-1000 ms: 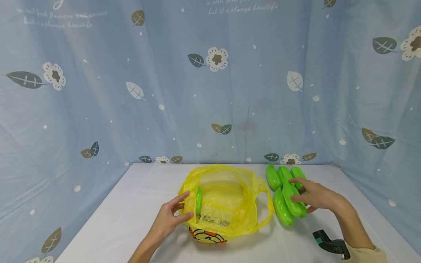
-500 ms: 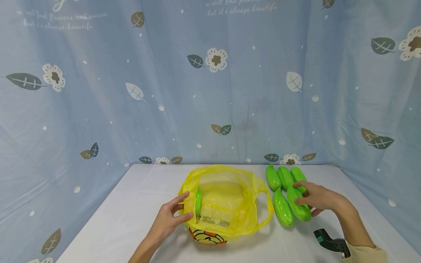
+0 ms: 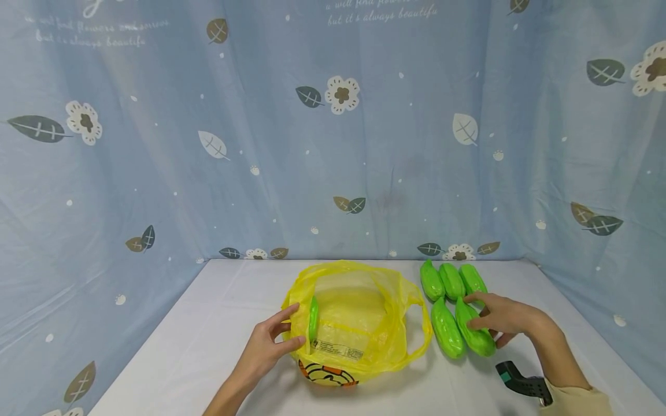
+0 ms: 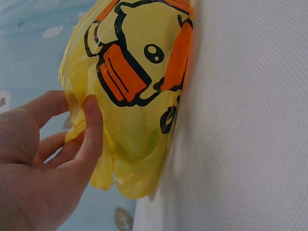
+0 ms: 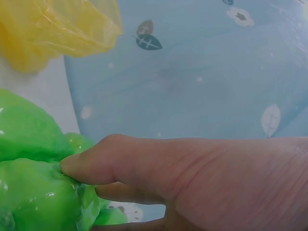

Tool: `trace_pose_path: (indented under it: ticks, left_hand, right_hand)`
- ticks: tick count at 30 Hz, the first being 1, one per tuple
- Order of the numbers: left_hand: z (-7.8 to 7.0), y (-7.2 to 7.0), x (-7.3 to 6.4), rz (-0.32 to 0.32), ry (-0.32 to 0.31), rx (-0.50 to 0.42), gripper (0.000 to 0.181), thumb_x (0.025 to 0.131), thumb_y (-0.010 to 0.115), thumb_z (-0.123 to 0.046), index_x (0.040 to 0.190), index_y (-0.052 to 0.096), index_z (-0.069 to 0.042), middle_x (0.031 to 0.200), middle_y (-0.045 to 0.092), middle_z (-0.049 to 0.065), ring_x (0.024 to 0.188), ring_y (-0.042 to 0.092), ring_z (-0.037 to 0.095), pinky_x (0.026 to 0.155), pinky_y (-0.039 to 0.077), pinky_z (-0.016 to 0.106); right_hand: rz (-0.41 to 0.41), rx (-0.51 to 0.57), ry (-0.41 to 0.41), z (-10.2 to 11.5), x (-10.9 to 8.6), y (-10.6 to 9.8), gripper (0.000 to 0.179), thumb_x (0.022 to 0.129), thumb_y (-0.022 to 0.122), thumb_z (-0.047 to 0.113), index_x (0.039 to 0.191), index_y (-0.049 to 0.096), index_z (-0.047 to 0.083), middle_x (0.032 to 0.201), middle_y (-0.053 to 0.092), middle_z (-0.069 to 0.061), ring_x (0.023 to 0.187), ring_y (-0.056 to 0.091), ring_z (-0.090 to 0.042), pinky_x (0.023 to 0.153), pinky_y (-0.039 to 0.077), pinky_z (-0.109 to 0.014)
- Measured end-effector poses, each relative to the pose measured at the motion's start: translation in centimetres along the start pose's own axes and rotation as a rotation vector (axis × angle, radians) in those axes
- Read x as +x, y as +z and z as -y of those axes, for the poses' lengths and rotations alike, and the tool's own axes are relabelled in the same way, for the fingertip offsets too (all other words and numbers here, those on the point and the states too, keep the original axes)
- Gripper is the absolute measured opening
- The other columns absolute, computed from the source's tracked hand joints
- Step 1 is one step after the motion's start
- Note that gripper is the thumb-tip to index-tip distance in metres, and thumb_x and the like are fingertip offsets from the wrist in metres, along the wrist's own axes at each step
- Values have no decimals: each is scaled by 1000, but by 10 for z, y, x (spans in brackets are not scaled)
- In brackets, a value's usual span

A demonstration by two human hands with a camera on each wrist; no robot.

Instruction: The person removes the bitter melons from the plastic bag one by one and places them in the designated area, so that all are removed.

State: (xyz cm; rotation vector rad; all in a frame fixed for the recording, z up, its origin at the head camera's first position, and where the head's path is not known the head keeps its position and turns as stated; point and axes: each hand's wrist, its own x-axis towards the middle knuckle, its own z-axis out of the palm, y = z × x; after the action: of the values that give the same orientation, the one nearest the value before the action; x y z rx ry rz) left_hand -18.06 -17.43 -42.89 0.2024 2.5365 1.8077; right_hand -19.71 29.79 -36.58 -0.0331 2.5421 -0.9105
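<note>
A yellow plastic bag (image 3: 372,361) stands on the table with its mouth open, and a green thing (image 3: 313,318) shows inside its left wall. My left hand (image 3: 265,344) pinches the left side of the bag's rim, thumb in front and fingers behind in the left wrist view, beside a duck print (image 4: 144,57). To the right, my right hand (image 3: 512,315) holds a shiny green gourd-shaped thing (image 3: 481,344) between thumb and fingers, low over the table. It is the right one of the front pair; its neighbour (image 3: 447,332) lies just to the left.
Behind that pair, a row of three similar green gourd-shaped things (image 3: 451,282) lies close to the curtain (image 3: 395,144). The bag's loop handle (image 3: 426,329) reaches toward them. White cloth covers the table (image 3: 208,312). A black strap device (image 3: 522,384) is on the right wrist.
My right hand has brought its green gourd-shaped thing slightly right and down, from over the other ones to beside its front neighbour. My left hand and the bag stay put.
</note>
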Motion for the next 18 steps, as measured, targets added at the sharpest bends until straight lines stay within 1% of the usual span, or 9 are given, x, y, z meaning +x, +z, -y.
trace_pose_path:
  ticks: [6, 11, 14, 18]
  left_hand:
    - [0, 0, 0, 2, 3, -10, 66, 79, 81, -22, 140, 55, -22, 144, 53, 5, 112, 57, 22, 79, 52, 21]
    - [1, 0, -1, 4, 10, -8, 66, 79, 81, -22, 140, 55, -22, 145, 53, 5, 111, 56, 22, 78, 51, 22]
    - [1, 0, -1, 3, 13, -8, 66, 79, 81, -23, 140, 55, -22, 145, 53, 5, 111, 56, 21, 78, 51, 22]
    - [1, 0, 0, 5, 14, -9, 66, 80, 81, -23, 140, 55, -21, 145, 53, 5, 111, 57, 22, 78, 51, 22]
  right_hand:
    - [8, 0, 7, -4, 3, 1, 72, 90, 70, 24, 145, 33, -5, 110, 62, -22, 84, 66, -24, 64, 59, -43]
    - [9, 5, -2, -7, 5, 2, 73, 89, 70, 23, 145, 33, -6, 116, 58, -30, 87, 67, -28, 64, 59, -43]
    - [12, 7, -5, -9, 7, 2, 73, 89, 70, 24, 145, 32, -6, 118, 58, -32, 88, 67, -29, 64, 59, -44]
    - [12, 17, -4, -12, 9, 2, 74, 89, 70, 23, 145, 32, -6, 115, 59, -29, 86, 67, -28, 65, 59, -45]
